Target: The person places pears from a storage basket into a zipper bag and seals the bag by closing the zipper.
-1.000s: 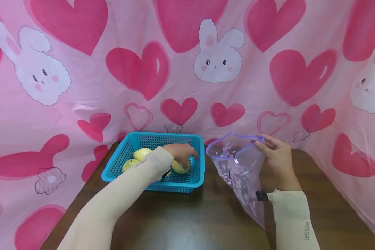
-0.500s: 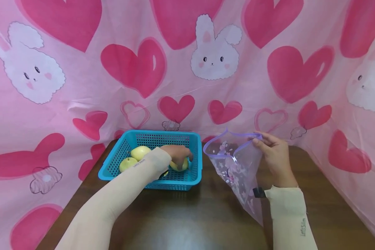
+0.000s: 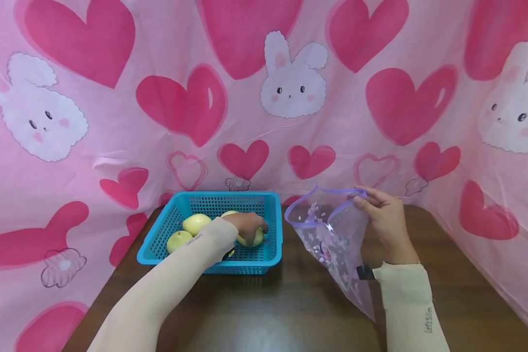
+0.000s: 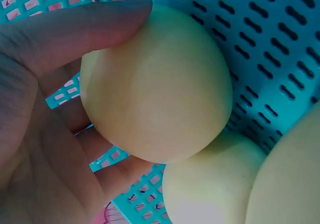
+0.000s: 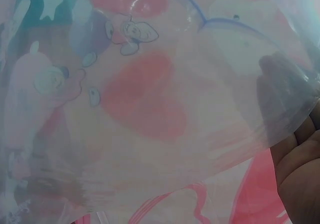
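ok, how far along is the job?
Looks done: the clear bag is unzipped, its mouth held open by the right hand.
In hand: the left hand grips one pale fruit, inside the blue basket.
Left, likely: lifting that fruit out and bagging it, then perhaps the other fruits in the basket; no fruit shows in the bag.
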Motion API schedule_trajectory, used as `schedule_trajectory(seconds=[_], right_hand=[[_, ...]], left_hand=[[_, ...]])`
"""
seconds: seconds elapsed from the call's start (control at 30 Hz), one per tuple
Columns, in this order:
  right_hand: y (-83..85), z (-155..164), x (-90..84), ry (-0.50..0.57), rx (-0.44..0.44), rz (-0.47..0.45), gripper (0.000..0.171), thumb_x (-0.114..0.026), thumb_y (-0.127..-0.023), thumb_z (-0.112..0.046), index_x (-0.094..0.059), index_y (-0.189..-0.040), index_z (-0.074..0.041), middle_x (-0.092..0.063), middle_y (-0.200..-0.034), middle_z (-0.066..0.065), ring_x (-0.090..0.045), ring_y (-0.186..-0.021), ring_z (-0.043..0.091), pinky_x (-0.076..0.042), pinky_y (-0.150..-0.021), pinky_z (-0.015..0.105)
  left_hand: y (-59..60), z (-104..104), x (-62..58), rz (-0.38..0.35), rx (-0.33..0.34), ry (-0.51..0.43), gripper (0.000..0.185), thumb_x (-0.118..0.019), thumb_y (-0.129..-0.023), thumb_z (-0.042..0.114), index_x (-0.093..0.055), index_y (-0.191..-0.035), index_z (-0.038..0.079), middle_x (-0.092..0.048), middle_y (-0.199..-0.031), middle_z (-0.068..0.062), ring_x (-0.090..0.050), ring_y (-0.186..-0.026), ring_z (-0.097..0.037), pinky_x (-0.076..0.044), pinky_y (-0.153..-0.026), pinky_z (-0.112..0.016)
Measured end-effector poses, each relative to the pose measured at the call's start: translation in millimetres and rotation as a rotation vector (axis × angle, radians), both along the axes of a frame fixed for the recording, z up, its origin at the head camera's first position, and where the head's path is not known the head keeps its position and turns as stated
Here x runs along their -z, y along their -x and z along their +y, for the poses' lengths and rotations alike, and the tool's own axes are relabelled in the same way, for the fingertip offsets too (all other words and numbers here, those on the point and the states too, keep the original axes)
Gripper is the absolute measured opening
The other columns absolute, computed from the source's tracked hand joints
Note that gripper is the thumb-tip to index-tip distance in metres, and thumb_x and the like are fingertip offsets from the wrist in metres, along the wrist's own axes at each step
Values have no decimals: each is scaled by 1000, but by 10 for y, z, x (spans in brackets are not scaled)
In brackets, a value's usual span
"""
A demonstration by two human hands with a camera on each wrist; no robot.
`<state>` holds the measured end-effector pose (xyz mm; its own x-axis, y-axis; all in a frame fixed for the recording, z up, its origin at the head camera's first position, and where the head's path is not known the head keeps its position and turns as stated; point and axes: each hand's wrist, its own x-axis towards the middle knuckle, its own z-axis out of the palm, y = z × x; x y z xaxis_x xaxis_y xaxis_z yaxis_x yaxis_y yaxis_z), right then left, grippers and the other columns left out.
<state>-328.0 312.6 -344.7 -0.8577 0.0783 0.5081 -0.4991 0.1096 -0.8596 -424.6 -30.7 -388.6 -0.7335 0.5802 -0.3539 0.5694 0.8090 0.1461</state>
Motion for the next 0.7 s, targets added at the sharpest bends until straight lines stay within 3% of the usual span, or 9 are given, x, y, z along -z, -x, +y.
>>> schedule_trajectory(seconds=[0.27,0.5,0.7], right_hand=[[2,3,-7,7,11,-19,34,-72,-87,-7,-67,-120,1,-74,-97,5,-68,-96,13,-48,-88,18],[5,10,-1,53,-21,20,35,-72,-86,-1,-65,-120,6,-73,-97,8,-69,-95,13,-47,-89,18],[2,14,23,37,-22,27,33,-71,-86,0,-67,-119,2,-73,-98,11,-69,-94,12,-48,-87,18]], left_hand=[[-35,-21,20,1,-10,12,64,-84,-72,12,-63,-129,31,-59,-118,5,-50,-102,-19,-52,-71,-36],[-73,-52,39,34,-14,24,60,-81,-75,11,-63,-130,29,-60,-118,5,-51,-101,-18,-51,-74,-37],[-74,-87,92,47,-5,-3,59,-84,-74,16,-64,-128,29,-61,-116,6,-53,-100,-18,-52,-77,-40]])
